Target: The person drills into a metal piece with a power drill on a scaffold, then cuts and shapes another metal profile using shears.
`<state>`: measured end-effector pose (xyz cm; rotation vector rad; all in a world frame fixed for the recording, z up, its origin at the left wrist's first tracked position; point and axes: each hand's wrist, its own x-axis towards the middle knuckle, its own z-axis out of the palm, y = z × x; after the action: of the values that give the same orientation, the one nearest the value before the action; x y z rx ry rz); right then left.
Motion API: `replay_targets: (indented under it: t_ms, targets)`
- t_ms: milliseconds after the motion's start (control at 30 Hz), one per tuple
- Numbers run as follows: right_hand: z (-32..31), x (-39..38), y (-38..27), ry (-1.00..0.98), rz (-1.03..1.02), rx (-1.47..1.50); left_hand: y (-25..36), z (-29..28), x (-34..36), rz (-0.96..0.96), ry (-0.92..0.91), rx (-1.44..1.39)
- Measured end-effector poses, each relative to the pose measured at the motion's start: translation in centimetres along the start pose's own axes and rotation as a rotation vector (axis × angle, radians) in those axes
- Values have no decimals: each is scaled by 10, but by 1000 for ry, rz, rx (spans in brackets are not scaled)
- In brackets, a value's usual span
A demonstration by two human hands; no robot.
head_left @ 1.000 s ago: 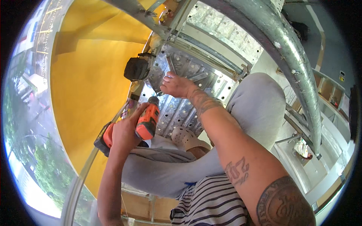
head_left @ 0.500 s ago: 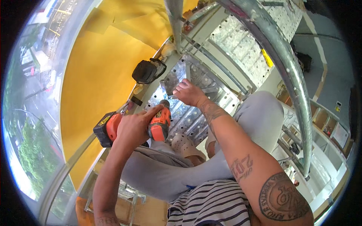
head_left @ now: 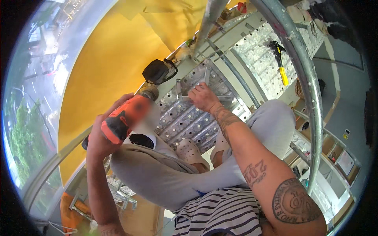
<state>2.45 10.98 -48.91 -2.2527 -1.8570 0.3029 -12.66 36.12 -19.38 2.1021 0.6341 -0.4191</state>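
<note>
The left hand (head_left: 101, 135) had its grip wrapped around an orange cordless drill (head_left: 128, 115); the right hand (head_left: 203, 97) pinched a metal frame (head_left: 178, 89) over perforated metal planks (head_left: 183, 118). A loose pinch could have let the frame twist; a slack hold, the drill fall.

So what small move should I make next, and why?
Perhaps ease the cordless drill slightly closer to the metal bars: your left hand holds it with the chuck apart from them, while your right hand grips the bars.
</note>
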Motion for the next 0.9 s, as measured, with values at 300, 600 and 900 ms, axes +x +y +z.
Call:
replay_targets:
  t_ms: [300, 600, 900]
  targets:
    - [-57, 7, -4, 121, 2, -33, -33, -47, -77, 106, 518, -55]
    - [-363, 11, 0, 729, 395, -238, 110, -73, -70, 576, 925, -556]
    - [-360, -2, 55, 357, 810, -13, 281, -90, -66, 901, 626, -935]
